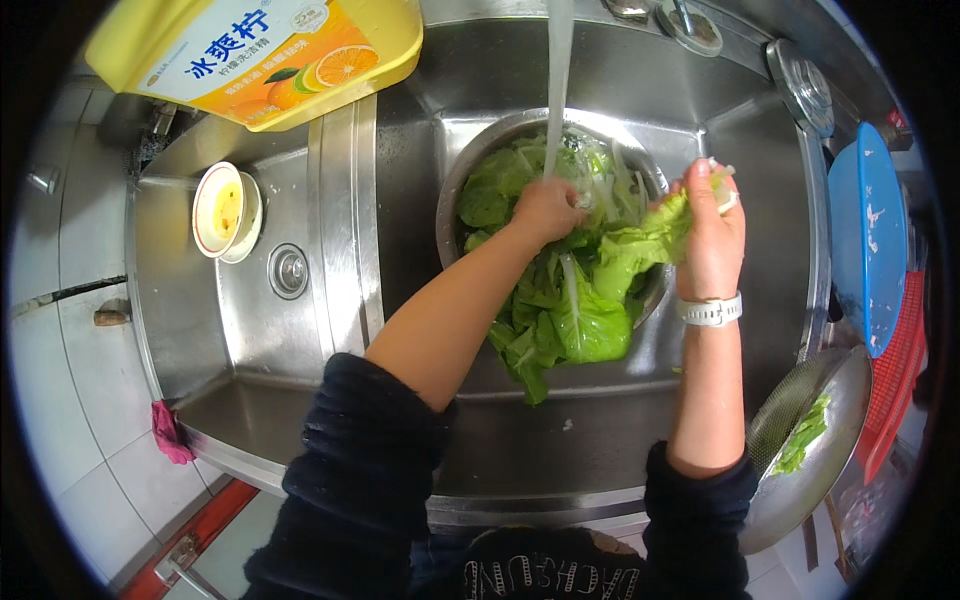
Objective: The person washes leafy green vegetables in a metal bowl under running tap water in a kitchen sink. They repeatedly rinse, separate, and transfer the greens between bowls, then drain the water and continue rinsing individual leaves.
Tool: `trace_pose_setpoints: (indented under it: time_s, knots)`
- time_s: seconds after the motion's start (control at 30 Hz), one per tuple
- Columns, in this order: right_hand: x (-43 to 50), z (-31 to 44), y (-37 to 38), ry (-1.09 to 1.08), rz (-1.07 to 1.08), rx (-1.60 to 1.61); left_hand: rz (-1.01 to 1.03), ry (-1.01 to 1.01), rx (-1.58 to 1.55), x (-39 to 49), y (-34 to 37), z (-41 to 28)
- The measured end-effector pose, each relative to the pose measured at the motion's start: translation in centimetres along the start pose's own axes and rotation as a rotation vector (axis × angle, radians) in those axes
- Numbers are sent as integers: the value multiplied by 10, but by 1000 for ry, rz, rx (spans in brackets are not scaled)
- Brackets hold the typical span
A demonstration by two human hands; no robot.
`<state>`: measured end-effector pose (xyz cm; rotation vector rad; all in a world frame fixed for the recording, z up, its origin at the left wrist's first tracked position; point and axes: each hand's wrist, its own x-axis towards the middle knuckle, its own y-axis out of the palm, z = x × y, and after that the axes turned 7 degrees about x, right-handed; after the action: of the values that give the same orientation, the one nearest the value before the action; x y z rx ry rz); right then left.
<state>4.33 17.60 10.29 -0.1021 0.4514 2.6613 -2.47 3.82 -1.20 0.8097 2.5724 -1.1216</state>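
A round metal basin (452, 196) full of leafy greens (592, 322) stands in the right bowl of a steel sink, some leaves hanging over its near rim. Water (556, 90) streams down from above into the basin. My left hand (551, 210) is over the basin beside the stream, its fingers curled; what it grips is hard to see. My right hand (709, 232), with a white band at the wrist, is raised at the basin's right edge and holds leafy greens by the pale stem end. The leaf hangs from it towards the basin.
The left sink bowl holds stacked small bowls (219, 210) beside a drain (289, 271). A large yellow detergent jug (300, 67) stands at the back left. At the right are a blue basin (866, 240), a red plastic basket (896, 375) and a metal strainer (847, 450) with some greens.
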Motion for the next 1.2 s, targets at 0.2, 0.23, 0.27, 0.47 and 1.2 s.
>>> trace_pose_setpoints:
  time_s: [0.2, 0.23, 0.27, 0.47, 1.2]
  knots:
    - [-3, 9, -4, 58, -135, -142, -47, 7, -288, -16, -47, -23]
    - [-3, 10, -2, 51, -55, -123, -19, 17, -282, -21, -62, -30]
    - [-4, 11, 1, 44, 2, -102, -10, 73, -290, -27, -75, -37]
    - [-6, 33, 25, 87, 276, -72, -189, 420, -502, -60, -127, -74]
    - [-3, -30, 13, 263, 140, -535, -82, 205, -134, -36, -68, -56]
